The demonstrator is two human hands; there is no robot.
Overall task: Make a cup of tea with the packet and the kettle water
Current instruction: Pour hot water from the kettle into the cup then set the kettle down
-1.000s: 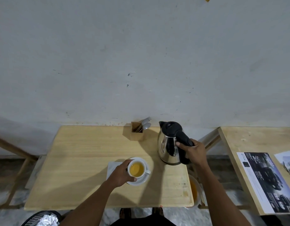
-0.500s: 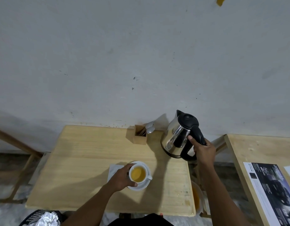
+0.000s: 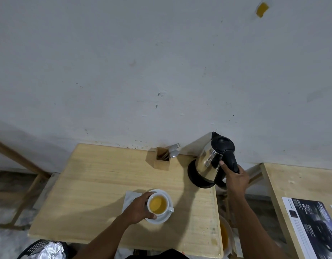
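Observation:
A white cup [image 3: 158,205] full of amber tea stands on a white saucer [image 3: 161,218] near the front of the wooden table [image 3: 97,187]. My left hand [image 3: 138,208] is wrapped around the cup's left side. A steel kettle [image 3: 210,161] with a black lid and handle sits tilted over its black base [image 3: 196,179] at the table's back right corner. My right hand [image 3: 235,177] grips the kettle's handle. A white packet or napkin [image 3: 130,198] lies flat just left of the saucer, partly under my hand.
A small wooden holder [image 3: 162,159] with a spoon and fork stands at the back, against the wall. A second wooden table [image 3: 292,184] with printed leaflets [image 3: 311,225] is on the right. A bin with foil [image 3: 43,250] sits at the lower left, and an orange bucket [image 3: 225,234] in the gap.
My right hand carried the kettle up and back to the right, from beside the cup to its black base in the corner. My left hand stayed on the cup.

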